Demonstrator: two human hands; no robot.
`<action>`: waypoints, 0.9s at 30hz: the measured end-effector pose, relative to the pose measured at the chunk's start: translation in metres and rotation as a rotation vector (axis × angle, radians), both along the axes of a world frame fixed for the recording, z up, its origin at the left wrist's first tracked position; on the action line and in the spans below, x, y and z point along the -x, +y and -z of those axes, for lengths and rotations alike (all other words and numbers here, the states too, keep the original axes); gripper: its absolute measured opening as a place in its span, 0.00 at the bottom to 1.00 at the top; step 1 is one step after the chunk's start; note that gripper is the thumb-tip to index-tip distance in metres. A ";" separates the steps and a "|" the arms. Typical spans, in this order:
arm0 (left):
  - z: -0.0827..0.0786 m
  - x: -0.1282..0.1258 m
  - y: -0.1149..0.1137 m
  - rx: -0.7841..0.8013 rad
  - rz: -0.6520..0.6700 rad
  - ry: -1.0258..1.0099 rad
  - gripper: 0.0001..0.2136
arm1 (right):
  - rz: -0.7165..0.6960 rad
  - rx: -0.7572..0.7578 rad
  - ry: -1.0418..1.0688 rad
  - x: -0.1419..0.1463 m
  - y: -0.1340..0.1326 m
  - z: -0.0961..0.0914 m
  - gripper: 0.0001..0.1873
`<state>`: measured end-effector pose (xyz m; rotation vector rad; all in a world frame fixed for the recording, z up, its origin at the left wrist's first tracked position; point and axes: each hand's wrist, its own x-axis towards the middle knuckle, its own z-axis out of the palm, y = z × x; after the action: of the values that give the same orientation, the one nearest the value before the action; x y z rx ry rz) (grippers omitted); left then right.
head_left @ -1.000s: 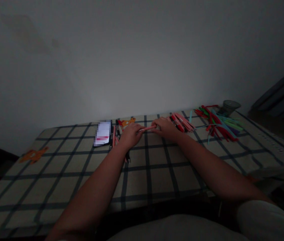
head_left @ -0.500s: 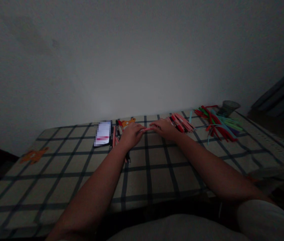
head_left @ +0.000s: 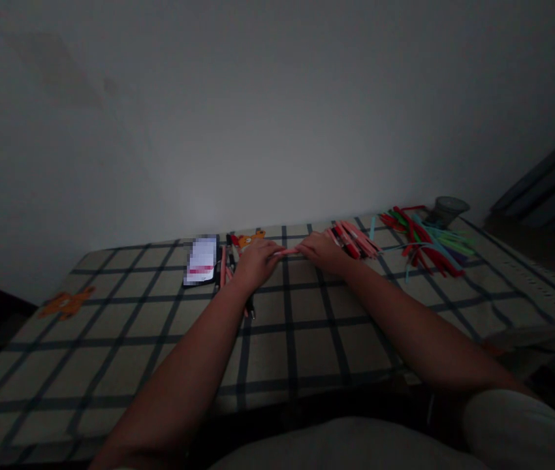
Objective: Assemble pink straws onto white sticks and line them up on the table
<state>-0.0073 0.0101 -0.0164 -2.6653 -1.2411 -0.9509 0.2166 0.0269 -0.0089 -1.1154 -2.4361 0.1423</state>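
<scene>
Both my hands reach to the far middle of a checked tablecloth point(head_left: 297, 339). My left hand point(head_left: 256, 262) and my right hand point(head_left: 323, 250) are closed on the two ends of a thin pink stick point(head_left: 288, 250) held level between them. A bunch of pink and red sticks point(head_left: 353, 238) lies just right of my right hand. More dark and pink sticks point(head_left: 227, 264) lie under and left of my left hand.
A lit phone point(head_left: 202, 260) lies left of my left hand. A heap of red, green and teal strips point(head_left: 424, 241) sits at the far right, with a dark cup point(head_left: 446, 209) behind it. Orange bear prints point(head_left: 65, 302) mark the cloth. A wall rises behind the table.
My hands have stayed almost still, with only a slight shift of the fingers along the pink stick.
</scene>
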 end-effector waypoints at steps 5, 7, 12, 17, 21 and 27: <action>-0.001 0.000 -0.002 -0.003 0.008 0.010 0.13 | -0.006 -0.033 0.085 -0.002 0.000 -0.001 0.21; -0.001 0.000 -0.001 -0.007 0.020 0.018 0.13 | -0.007 -0.039 0.045 -0.001 0.001 0.001 0.21; 0.000 0.001 0.001 -0.010 0.024 0.026 0.12 | -0.034 -0.032 -0.050 0.000 0.004 0.005 0.21; -0.001 0.000 0.000 -0.027 0.043 0.029 0.11 | -0.027 -0.041 -0.107 -0.001 0.005 0.005 0.23; -0.002 0.000 -0.001 -0.034 0.056 0.037 0.10 | -0.015 -0.024 -0.121 0.000 0.003 0.003 0.24; 0.000 0.002 0.001 -0.002 0.037 0.019 0.10 | -0.065 -0.019 -0.012 0.000 -0.002 0.000 0.22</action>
<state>-0.0090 0.0113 -0.0167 -2.6984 -1.1900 -0.9287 0.2168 0.0251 -0.0092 -1.0324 -2.4801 0.1329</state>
